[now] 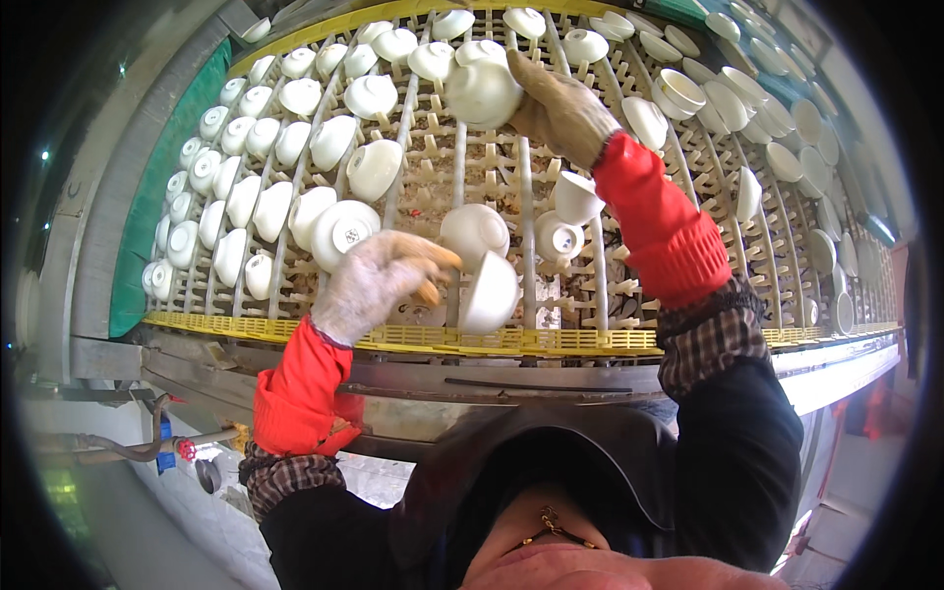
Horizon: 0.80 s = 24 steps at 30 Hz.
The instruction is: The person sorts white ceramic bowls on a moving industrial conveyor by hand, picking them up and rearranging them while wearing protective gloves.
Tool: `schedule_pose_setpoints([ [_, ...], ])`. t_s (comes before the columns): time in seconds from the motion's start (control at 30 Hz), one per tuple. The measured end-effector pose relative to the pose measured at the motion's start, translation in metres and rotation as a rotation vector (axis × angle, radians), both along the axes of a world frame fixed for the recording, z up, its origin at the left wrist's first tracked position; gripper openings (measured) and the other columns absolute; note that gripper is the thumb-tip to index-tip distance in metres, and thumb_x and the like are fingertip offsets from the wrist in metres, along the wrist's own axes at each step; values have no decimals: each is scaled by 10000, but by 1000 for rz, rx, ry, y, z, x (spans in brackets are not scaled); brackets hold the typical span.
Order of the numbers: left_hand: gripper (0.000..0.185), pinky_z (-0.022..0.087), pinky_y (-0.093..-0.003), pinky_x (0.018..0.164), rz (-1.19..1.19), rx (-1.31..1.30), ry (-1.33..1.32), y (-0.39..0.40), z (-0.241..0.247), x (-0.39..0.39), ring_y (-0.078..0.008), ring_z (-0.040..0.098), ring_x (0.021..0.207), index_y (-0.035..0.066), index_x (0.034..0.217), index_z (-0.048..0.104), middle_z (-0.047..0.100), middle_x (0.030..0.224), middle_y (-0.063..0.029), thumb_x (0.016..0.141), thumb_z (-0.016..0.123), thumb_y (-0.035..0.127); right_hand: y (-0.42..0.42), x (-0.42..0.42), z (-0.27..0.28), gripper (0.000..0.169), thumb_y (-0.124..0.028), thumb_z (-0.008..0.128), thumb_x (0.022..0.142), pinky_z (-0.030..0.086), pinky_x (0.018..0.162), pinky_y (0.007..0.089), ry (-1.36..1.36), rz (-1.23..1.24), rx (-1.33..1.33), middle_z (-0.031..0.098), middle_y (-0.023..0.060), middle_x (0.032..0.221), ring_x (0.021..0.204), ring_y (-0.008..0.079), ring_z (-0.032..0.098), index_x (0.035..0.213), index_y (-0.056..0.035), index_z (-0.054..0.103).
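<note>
My right hand [564, 110], in a stained work glove and red cuff, grips a white bowl [483, 96] by its right side at the far middle of a pegged conveyor rack [431, 158]. Nearer to me, my left hand [376, 280], gloved too, has its fingers apart and nothing visible in them. Just beyond it rests a white bowl [346, 232] with a mark on its base. By its fingertips are a rounded bowl [474, 227] and a tilted bowl [490, 293]. Under my right forearm a deep bowl [577, 198] leans against a smaller marked bowl [559, 237].
Rows of white bowls [273, 210] lean among the pegs on the left. More bowls and plates [726, 107] stand on the right. A yellow slatted edge [413, 339] and a metal frame [516, 380] run before me. A green curtain [166, 199] hangs at the left end.
</note>
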<state>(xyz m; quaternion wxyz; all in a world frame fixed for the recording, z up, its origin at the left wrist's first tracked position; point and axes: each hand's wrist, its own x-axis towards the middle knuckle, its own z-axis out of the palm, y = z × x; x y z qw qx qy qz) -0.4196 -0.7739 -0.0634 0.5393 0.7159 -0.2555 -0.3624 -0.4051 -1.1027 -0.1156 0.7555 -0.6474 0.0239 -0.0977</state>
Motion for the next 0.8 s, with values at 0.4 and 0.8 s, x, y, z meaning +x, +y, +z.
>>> schedule_pose_setpoints([
  [0.4, 725, 443, -518, 1112, -691, 112, -1355, -49, -14, -44, -335, 663, 1075, 37, 1300, 639, 714, 1064, -107, 744, 800, 472, 9, -102, -12, 465, -458, 673, 961, 559, 771, 400, 253, -98, -947, 737, 164, 868, 845, 302, 733, 1199, -61, 710],
  [0.8, 441, 602, -317, 900, 71, 36, -286, -3, -17, 14, -186, 724, 991, -11, 1184, 691, 752, 1097, -120, 1012, 647, 393, -24, -69, 0, 567, -436, 615, 1035, 561, 848, 283, 157, -275, -365, 723, 147, 1170, 975, 180, 688, 1356, 32, 627],
])
